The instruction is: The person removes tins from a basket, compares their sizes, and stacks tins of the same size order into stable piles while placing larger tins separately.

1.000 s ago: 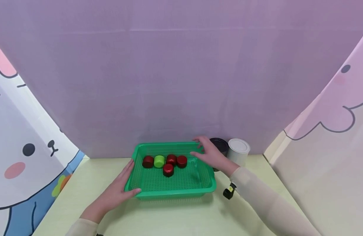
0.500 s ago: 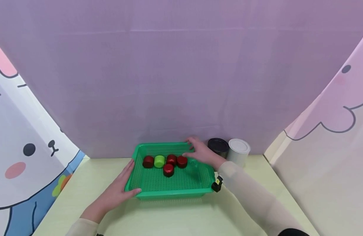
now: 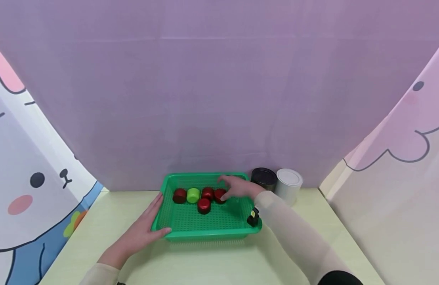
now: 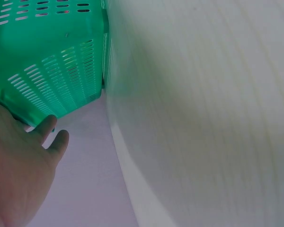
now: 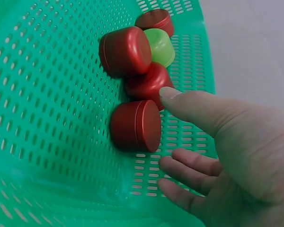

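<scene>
My left hand (image 3: 142, 227) rests along the left side of a green plastic basket (image 3: 212, 233), fingers straight and thumb at the front left rim. Over the basket's right half, my right hand (image 3: 239, 187) reaches in with thumb and fingers spread apart. Nearest to it is a small red round tin (image 5: 135, 125), which the thumb partly overlaps in the head view. In the right wrist view a gap shows between that tin and the fingers. Several similar red tins and one light green tin (image 3: 193, 195) lie in the basket's back half.
A black-lidded can (image 3: 264, 177) and a white can (image 3: 289, 184) stand behind the basket's right side, beside the right wrist. A purple cloth wall (image 3: 212, 99) rises at the back. The pale table (image 3: 205, 265) extends in front of the basket.
My right hand has moved left and down into the basket, from its back right rim to the rightmost red tin. My left hand has stayed at the left side.
</scene>
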A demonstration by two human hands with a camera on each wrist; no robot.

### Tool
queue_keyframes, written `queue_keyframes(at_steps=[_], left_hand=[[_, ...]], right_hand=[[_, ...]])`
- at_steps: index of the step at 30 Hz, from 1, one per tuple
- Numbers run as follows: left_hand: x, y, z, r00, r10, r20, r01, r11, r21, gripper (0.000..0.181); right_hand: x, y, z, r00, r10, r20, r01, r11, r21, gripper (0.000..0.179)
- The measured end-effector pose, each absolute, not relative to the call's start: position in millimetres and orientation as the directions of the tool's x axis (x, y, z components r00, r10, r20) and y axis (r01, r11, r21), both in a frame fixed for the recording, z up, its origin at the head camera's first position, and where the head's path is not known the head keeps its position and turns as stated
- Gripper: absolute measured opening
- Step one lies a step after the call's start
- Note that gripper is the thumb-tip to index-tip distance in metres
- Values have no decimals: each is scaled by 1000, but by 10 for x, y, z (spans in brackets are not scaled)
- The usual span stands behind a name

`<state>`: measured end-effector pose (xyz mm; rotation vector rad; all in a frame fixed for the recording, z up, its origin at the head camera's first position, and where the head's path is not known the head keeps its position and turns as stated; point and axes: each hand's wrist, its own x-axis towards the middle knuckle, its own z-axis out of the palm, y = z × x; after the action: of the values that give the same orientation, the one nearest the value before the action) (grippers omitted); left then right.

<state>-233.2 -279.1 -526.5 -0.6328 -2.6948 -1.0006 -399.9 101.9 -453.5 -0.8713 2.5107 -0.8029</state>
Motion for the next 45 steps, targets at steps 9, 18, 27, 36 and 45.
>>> queue_keyframes(at_steps=[9,18,27,36,45], left_hand=[[-2318,-2768,-5263,-889,323,324,456,676,579,109],[-2310,-2740,-5237,-889,325,324,458,670,584,109],[-2320,-2743,-5259,-885,325,334,465,673,575,109],[-2321,-2757,-5272,-890,319,327,455,683,572,109],[-2318,-2765,-5234,-890,320,325,455,678,578,108]], right_hand=[[-4009,1009,-4664,-762,-616,-201,-404,694,-597,66],[-4043,1006,-4816,-776,-606,-175,-397,685,-611,63],[-4074,990,-4898,-784,-600,-161,-423,706,-569,55],[-4089,957,-4962,-790,-594,-153,-438,722,-536,49],[-4080,932,-4964,-799,-577,-167,-419,735,-533,50]])
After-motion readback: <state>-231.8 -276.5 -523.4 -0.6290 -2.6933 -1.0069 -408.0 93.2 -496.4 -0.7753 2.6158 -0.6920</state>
